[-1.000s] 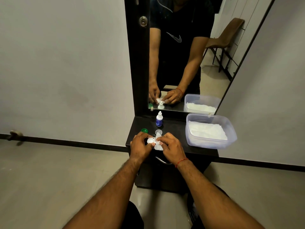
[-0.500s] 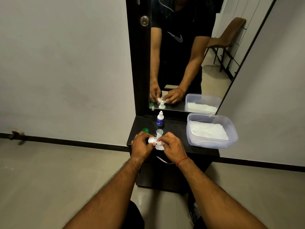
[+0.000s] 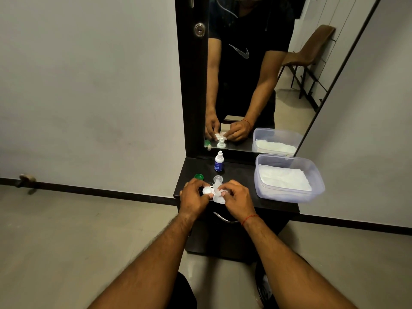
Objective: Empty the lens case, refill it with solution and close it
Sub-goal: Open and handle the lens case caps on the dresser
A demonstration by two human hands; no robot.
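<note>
Over the front of the dark dresser top (image 3: 240, 172), my left hand (image 3: 193, 196) grips the white lens case (image 3: 207, 190) by its left well. My right hand (image 3: 236, 198) pinches a crumpled white tissue (image 3: 217, 195) against the case's right side, which the tissue hides. A green cap (image 3: 199, 176) lies just behind my left hand. A clear cap (image 3: 218, 179) sits behind the case. The small solution bottle (image 3: 219, 161), white with a blue label, stands upright near the mirror.
A clear plastic tub (image 3: 289, 197) lined with white tissues sits on the right half of the dresser top. A tall mirror (image 3: 256, 74) rises behind the bottle and reflects a person's arms and a chair. A drawer handle (image 3: 225, 218) is below my hands.
My hands stay at the same spot on the case; the fingers of my right hand have shifted slightly with the tissue. The camera has drifted a little.
</note>
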